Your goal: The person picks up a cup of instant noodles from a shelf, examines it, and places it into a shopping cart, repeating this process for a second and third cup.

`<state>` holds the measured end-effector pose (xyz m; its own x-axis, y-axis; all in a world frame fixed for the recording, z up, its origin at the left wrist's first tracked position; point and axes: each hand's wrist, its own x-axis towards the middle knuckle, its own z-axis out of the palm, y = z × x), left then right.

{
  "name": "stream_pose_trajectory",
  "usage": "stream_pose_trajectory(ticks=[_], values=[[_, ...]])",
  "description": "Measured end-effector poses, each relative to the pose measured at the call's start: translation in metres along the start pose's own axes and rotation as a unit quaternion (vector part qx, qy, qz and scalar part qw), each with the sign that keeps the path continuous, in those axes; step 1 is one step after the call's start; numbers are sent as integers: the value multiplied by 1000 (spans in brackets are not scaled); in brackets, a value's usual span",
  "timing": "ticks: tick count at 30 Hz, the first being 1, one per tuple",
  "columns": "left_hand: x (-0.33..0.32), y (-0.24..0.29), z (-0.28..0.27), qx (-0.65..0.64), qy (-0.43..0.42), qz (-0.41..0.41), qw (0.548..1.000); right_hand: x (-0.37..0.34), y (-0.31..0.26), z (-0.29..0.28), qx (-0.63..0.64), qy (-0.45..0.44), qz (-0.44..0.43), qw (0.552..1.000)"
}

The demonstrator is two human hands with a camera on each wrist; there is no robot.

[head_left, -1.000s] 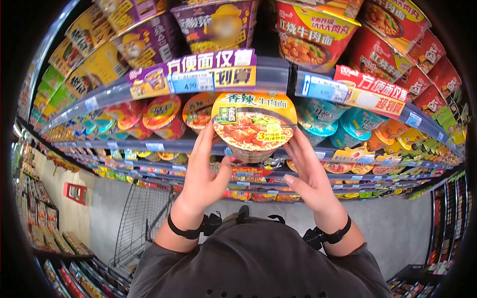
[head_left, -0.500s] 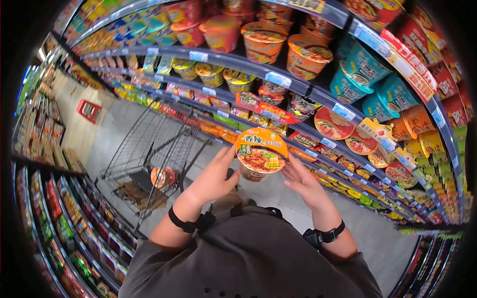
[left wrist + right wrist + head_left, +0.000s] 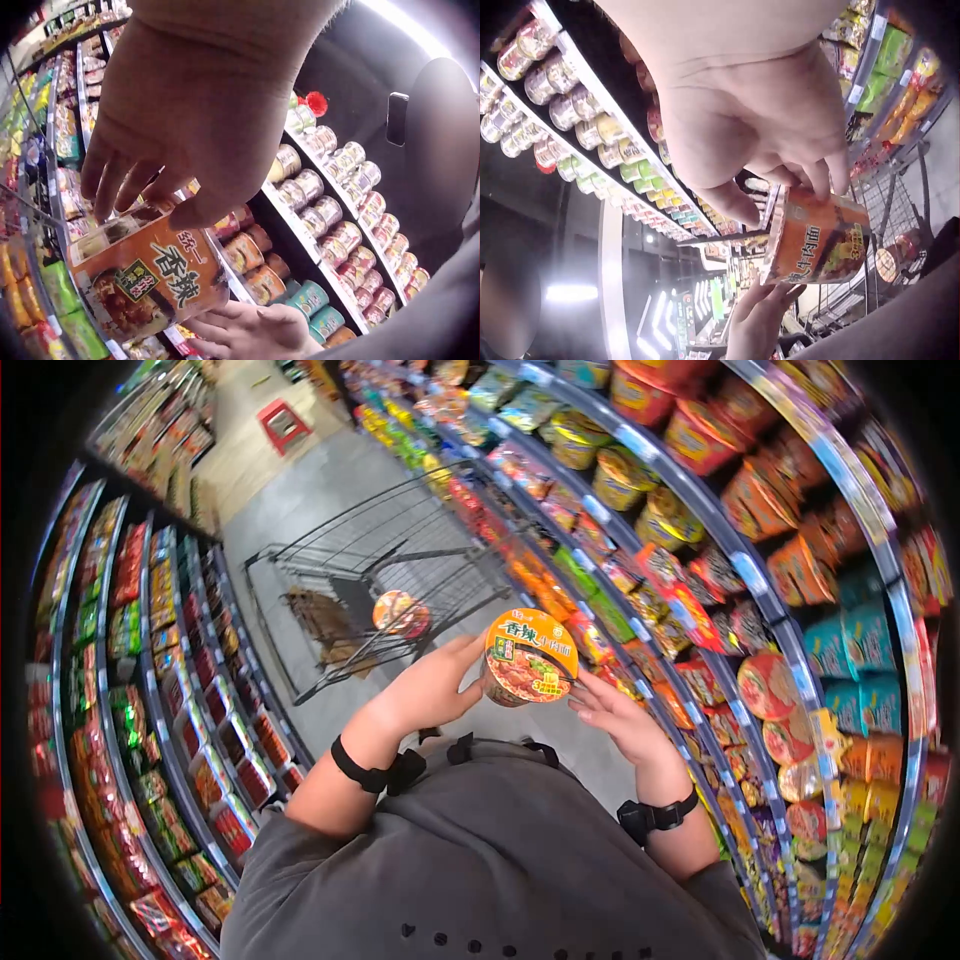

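Note:
An orange instant noodle bowl (image 3: 530, 657) with a printed lid is held in front of the person's body, between both hands. The left hand (image 3: 430, 682) grips its left side, fingers along the wall and thumb near the base; in the left wrist view the thumb lies against the orange wall. On the opposite side, the right hand (image 3: 625, 722) holds the bowl by its fingers, which reach over the wall in the right wrist view. The lid faces up toward the head camera. Beyond the left hand, another noodle bowl (image 3: 400, 614) lies in a wire shopping cart (image 3: 290, 550).
Shelves of noodle bowls and bags (image 3: 700, 560) line the right side. Packaged goods fill racks (image 3: 160, 690) on the left. A brown cardboard piece (image 3: 322, 628) is in the cart, and a red stand (image 3: 285, 426) is farther down the aisle.
The noodle bowl has come away from the shelf in both hands. The view has turned left toward the cart, and the shelves have swung to the right side.

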<state>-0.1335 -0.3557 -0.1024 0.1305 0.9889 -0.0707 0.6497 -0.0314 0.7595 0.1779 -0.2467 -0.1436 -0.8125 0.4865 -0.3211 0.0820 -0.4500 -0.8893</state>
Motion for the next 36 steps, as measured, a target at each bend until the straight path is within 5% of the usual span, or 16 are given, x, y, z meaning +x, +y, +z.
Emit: stream_pose_trajectory(ticks=[2, 11, 18, 26, 28, 33, 36], values=[[-24, -29, -20, -5, 37, -21, 999, 37, -7, 21, -21, -40, 59, 997], [-121, -140, -125, -44, 140, -66, 987, 208, -37, 145, -95, -161, 84, 979], [-152, -231, -171, -206, 195, -146, 948, 308, -50, 217, -129, -147, 141, 970], [-115, -311, -171, -352, 213, -191, 891, 393, -4, 215, -14, -80, 196, 977], [-101, -336, -165, -335, 142, -298, 882, 413, 15, 200, -9, -67, 223, 972], [-64, -427, -100, -342, 135, -370, 853, 460, 67, 158, 31, -38, 321, 946], [-41, -436, -91, -310, 96, -446, 834, 486, 80, 145, 27, -37, 361, 931]])
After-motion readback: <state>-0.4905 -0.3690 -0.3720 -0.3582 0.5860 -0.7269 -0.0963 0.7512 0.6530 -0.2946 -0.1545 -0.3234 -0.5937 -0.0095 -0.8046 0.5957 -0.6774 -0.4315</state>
